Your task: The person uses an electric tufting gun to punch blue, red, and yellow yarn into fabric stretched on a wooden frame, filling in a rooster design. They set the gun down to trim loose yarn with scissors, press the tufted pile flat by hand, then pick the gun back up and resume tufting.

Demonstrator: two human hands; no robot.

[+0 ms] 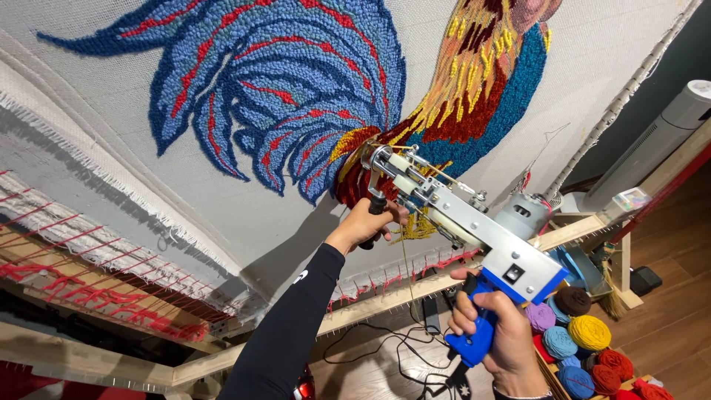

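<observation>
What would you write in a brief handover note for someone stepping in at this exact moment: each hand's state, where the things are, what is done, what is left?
Left hand: closed on the tufting gun's black front handle.
Right hand: closed on its blue rear grip.
Gun tip: pressed to the stretched cloth at the rooster design's lower body.
Done: blue tail, red and yellow body areas tufted.
Left: bare cloth around the design.
Yarn balls lie lower right; cables trail on the floor.
</observation>
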